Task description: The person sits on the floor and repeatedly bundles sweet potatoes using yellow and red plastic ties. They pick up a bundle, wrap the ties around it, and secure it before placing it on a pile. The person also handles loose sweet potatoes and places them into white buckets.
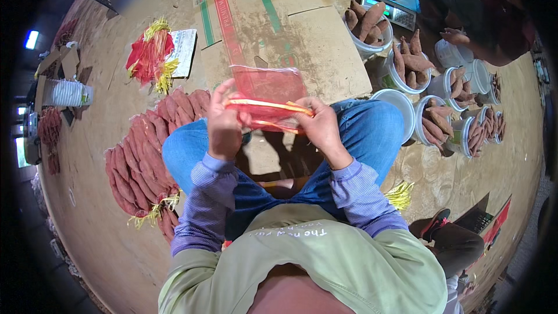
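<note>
A red mesh bag (270, 83) with an orange-yellow band at its mouth is stretched between my two hands above my lap. My left hand (225, 124) grips the band at its left end. At the other end, the fingers of my right hand (320, 126) pinch the band. The bag hangs flat and see-through, and no sweet potato shows inside it. Beside my left knee lie several red mesh bags packed with sweet potatoes (141, 161), some with yellow ties (154, 213). A bundle of flat red mesh bags (150, 54) with yellow ends rests farther off on the left.
Flattened cardboard (314, 48) covers the floor ahead. Clear plastic buckets of sweet potatoes (409, 67) stand at the right, with an empty bucket (394, 107) by my right knee. A digital scale (390, 13) carries another bucket. Another person's hand (455, 37) is beyond; someone's shoe (436, 223) shows lower right.
</note>
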`<state>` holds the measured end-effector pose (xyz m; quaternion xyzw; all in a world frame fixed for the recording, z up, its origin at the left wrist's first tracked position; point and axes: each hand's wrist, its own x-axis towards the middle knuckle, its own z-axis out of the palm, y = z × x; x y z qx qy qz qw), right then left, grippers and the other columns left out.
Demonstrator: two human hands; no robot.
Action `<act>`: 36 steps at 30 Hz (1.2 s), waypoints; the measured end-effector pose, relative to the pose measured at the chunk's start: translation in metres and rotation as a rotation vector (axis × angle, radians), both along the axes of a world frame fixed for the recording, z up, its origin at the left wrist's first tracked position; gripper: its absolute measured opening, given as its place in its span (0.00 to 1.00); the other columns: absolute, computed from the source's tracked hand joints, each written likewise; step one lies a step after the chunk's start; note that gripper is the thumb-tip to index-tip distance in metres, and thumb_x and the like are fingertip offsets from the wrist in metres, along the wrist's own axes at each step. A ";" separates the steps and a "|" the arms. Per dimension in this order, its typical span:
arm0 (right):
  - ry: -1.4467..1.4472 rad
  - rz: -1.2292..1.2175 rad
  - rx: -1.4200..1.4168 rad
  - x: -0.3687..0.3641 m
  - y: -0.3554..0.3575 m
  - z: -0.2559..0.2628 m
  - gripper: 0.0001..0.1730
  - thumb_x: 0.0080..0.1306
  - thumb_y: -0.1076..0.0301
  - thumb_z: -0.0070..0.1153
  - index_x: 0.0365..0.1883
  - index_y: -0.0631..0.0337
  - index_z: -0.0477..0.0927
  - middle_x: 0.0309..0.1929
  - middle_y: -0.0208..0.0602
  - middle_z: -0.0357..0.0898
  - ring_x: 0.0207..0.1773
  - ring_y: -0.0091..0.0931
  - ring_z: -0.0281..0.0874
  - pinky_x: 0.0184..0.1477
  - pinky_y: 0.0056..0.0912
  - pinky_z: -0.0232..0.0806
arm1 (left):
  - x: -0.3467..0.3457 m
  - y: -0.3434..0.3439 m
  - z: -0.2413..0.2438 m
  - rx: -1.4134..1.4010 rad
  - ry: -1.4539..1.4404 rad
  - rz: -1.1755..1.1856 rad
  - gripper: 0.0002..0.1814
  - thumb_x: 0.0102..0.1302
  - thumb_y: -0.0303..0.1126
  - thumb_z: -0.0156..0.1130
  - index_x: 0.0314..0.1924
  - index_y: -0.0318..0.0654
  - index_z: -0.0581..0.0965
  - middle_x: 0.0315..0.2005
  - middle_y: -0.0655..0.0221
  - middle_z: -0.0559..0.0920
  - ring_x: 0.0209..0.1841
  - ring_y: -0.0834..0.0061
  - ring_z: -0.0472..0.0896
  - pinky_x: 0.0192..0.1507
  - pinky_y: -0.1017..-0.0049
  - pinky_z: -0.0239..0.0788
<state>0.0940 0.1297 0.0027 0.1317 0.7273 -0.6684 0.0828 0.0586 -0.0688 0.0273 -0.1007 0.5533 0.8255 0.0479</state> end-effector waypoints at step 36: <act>0.071 -0.223 1.262 0.132 0.217 -0.194 0.19 0.50 0.67 0.65 0.40 0.57 0.74 0.34 0.38 0.73 0.44 0.36 0.71 0.65 0.56 0.50 | -0.022 0.037 -0.046 -0.314 0.020 0.333 0.09 0.62 0.22 0.40 0.33 0.37 0.71 0.19 0.71 0.70 0.17 0.79 0.64 0.18 0.78 0.57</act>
